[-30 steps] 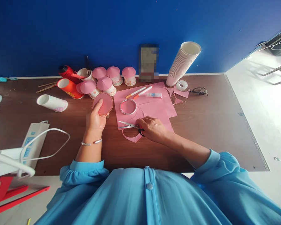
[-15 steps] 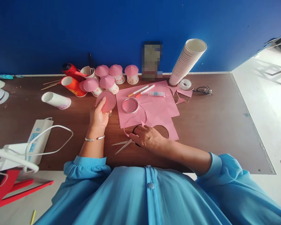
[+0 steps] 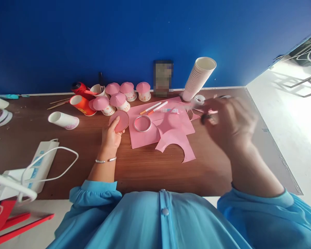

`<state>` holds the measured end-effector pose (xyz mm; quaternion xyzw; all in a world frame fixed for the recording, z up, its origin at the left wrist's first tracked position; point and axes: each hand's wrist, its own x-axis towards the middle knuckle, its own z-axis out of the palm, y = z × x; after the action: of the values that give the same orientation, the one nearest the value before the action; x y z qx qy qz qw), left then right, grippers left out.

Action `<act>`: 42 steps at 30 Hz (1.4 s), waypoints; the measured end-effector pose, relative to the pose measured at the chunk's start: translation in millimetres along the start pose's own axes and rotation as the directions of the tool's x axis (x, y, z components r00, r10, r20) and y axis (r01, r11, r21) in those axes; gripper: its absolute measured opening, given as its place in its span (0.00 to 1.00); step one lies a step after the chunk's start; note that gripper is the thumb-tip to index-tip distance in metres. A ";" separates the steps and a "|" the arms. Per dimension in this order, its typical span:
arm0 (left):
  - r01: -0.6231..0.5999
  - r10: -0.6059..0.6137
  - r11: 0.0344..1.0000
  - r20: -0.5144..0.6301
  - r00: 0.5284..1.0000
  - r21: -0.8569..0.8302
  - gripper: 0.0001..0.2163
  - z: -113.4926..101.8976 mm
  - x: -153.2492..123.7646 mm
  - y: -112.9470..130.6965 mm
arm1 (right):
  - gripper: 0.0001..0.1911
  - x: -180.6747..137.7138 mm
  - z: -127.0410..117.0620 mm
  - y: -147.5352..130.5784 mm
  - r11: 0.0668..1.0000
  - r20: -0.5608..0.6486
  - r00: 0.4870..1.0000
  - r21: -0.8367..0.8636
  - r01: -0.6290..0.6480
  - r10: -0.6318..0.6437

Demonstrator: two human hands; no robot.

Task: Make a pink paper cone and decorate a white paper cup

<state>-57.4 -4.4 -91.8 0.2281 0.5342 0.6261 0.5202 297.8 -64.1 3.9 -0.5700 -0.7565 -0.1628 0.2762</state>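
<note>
My left hand (image 3: 110, 136) rests on the brown table (image 3: 150, 169), its fingers closed on the edge of a pink paper circle (image 3: 122, 119) that it holds upright. Raised and blurred above the table's right side, my right hand (image 3: 230, 121) is closed; a dark scissors handle (image 3: 205, 118) and a thin pink paper scrap (image 3: 213, 111) show at its fingers. Between the hands lie cut pink paper sheets (image 3: 171, 133) with a metal ring (image 3: 142, 123) on them.
Several pink-topped paper cups (image 3: 119, 98), an orange cup (image 3: 80, 103) and a red glue gun (image 3: 80, 88) stand by the blue wall. A tall white cup stack (image 3: 198, 77), tape roll (image 3: 198, 100), markers (image 3: 154, 107), lying white cup (image 3: 63, 120) and power strip (image 3: 38, 162) are also there.
My right hand lifted from the table's front and swung up to the right, taking the scissors and a pink scrap along. The left hand kept holding the pink circle.
</note>
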 end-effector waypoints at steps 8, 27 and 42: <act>0.044 -0.044 0.999 0.150 0.988 0.006 0.17 23.4 -17.9 -6.3 | 0.13 -10.9 34.5 108.0 0.902 -0.111 0.924 -0.205 -0.381 0.365; 0.022 -0.073 0.990 0.374 0.924 0.138 0.12 68.5 -85.6 -8.3 | 0.24 -42.4 56.1 -57.9 0.022 0.591 0.741 0.777 -0.629 0.319; -0.006 -0.099 0.959 0.354 0.930 0.282 0.12 58.1 -99.3 -0.1 | 0.26 -49.2 41.2 -88.8 -0.157 0.613 0.738 0.788 -0.595 0.282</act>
<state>26.7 -68.2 -46.1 0.3983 0.5164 0.4788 0.5877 213.4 -105.4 -52.5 -0.4549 -0.4301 0.5700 0.5321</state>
